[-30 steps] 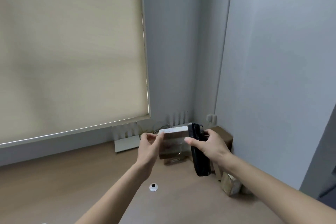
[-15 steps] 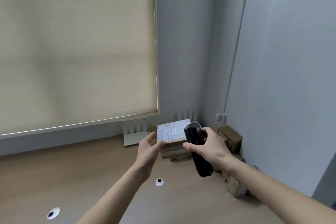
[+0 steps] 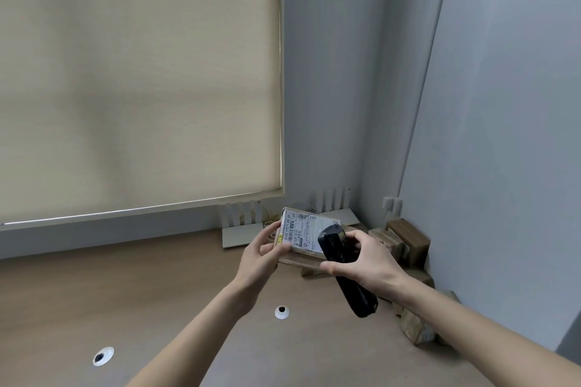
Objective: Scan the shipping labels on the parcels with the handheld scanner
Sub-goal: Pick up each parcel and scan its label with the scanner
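- The left hand [image 3: 262, 253] holds a small cardboard parcel [image 3: 306, 234] by its left edge, fingers [image 3: 270, 231] curled over the top side and thumb pressed near the bottom corner; the parcel is raised above the surface [image 3: 125, 292] and tilted toward the camera.
- A white shipping label [image 3: 301, 231] with barcodes and printed text covers the parcel's upper face, turned so the text runs sideways.
- The right hand [image 3: 366, 262] grips a black handheld scanner [image 3: 344, 270], fingers wrapped round its upper body, thumb along its near side. The scanner's head lies over the label's right part; its handle end points toward 5 o'clock.
- More brown parcels [image 3: 405, 242] sit at 3 o'clock of the held one, stacked against the wall corner; another small box [image 3: 416, 325] lies at 5 o'clock.
- Two round cable grommets [image 3: 282, 312] are set in the surface, the second [image 3: 103, 356] at 8 o'clock.
- A beige roller blind [image 3: 138, 78] hangs at 11 o'clock; a white router [image 3: 242, 225] stands below its corner.
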A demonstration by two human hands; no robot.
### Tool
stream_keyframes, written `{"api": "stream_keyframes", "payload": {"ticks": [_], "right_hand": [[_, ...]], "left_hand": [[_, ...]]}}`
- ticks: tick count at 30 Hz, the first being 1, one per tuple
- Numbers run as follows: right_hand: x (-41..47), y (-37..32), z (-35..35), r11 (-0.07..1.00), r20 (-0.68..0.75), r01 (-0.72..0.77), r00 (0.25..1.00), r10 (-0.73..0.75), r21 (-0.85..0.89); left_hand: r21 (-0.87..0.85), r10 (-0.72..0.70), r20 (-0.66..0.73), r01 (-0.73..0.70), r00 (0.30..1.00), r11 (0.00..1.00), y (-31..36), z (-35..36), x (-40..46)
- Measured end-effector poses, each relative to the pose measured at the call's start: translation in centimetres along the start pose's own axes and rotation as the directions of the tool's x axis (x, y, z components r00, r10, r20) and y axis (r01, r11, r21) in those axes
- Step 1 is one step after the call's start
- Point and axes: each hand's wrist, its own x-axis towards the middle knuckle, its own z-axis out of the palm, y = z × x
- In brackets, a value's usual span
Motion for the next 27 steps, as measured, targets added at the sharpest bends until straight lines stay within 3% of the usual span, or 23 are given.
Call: {"api": "stream_keyframes", "payload": {"ticks": [3,8,15,27], "right_hand": [[0.4,-0.1,0.0,0.996,0.026,0.006,1.000,-0.003,-0.090],[1.1,-1.2,-0.2,0.920,0.050,0.066,0.997,-0.051,-0.386],[2.2,-2.0,0.4,0.769,0.116,0.143,0.989,-0.090,-0.623],[2.3,-3.8,1.6,0.686,0.148,0.200,0.980,-0.134,-0.700]], "left_hand": [[0.020,0.069,0.005,-0.069,0.998,0.997,-0.5,-0.8,-0.1],[0.160,0.140,-0.024,-0.135,0.990,0.978,-0.5,-2.9,-0.4],[0.283,0.139,-0.088,-0.109,0.986,0.953,-1.1,-5.5,-0.5],[0.360,0.140,-0.150,-0.078,0.979,0.930,-0.5,-6.4,-1.2]]}}
